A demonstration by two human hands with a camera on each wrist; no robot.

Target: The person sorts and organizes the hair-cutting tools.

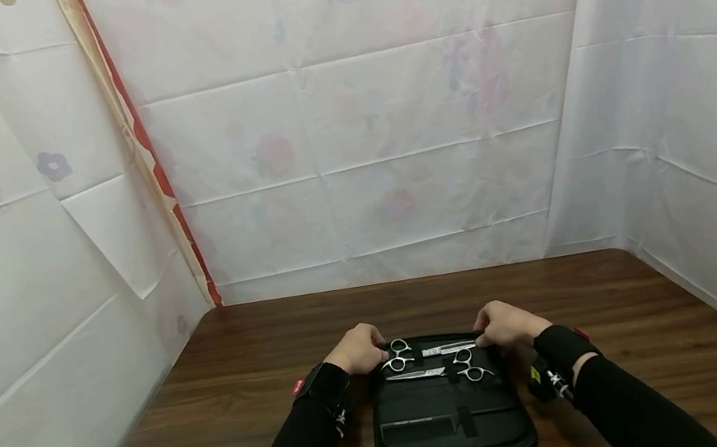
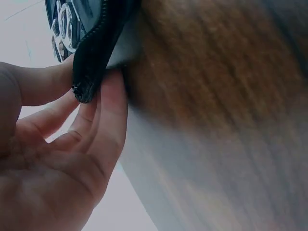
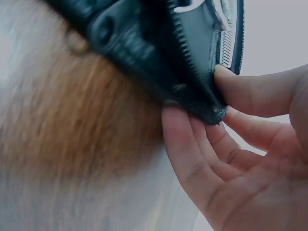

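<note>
A black zippered case (image 1: 431, 445) lies spread on the table in the head view. Strapped inside are scissors (image 1: 473, 367) with silver handles, a second pair of shears (image 1: 398, 363) with a toothed blade, and a dark comb (image 1: 411, 422) in a lower pocket. My left hand (image 1: 358, 350) pinches the case's far left corner, thumb on top and fingers beneath, as the left wrist view shows. At the far right corner my right hand (image 1: 509, 325) pinches the zippered edge (image 3: 192, 62) the same way. Both far corners are raised off the wood in the wrist views.
The brown wooden table (image 1: 258, 430) extends on every side of the case. White printed sheets (image 1: 351, 138) hang behind it and along both sides. Each wrist wears a black strap (image 1: 329, 388) with a small device.
</note>
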